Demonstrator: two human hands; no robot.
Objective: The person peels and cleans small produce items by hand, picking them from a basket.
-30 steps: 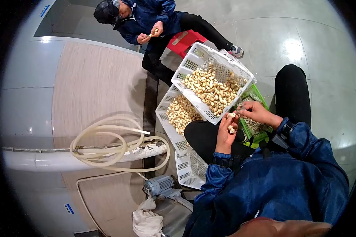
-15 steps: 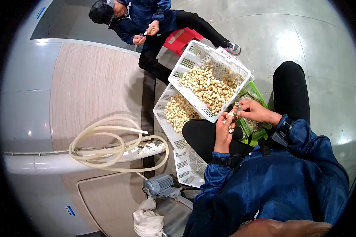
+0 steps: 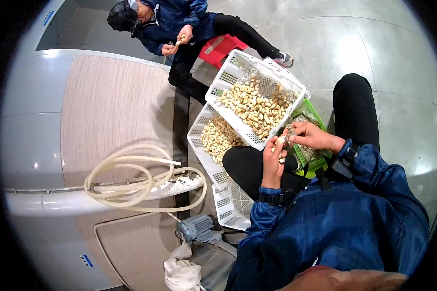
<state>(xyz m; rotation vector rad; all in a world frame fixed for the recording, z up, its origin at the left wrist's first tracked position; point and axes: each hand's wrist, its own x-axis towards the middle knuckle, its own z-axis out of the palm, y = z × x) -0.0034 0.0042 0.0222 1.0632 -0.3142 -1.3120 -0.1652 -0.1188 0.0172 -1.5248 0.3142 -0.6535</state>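
Observation:
My left hand (image 3: 273, 162) is closed around several small pale mushroom-like pieces (image 3: 281, 140), above my bent knee. My right hand (image 3: 313, 136) meets it at the fingertips, pinching something small and greyish that I cannot make out. Just beyond my hands, a white perforated crate (image 3: 217, 90) holds many cream and brown pieces. Another white crate (image 3: 195, 137), lower and to the left, holds more of them. Beneath my right hand is a green basket (image 3: 317, 112) with small grey-brown scraps inside, partly hidden by my hand.
A person (image 3: 172, 22) sits on a red stool (image 3: 222, 48), holding small pieces in both hands. A coiled hose (image 3: 124, 162) hangs over a white pipe (image 3: 58, 201) at the left. Below are a motor (image 3: 195, 228), a white cloth (image 3: 182, 274) and another crate section (image 3: 232, 206).
The whole view has shifted slightly, with the crates and co-worker a little farther left. My fingers have closed in on each other, and my right fingertips now touch the pieces at my left hand.

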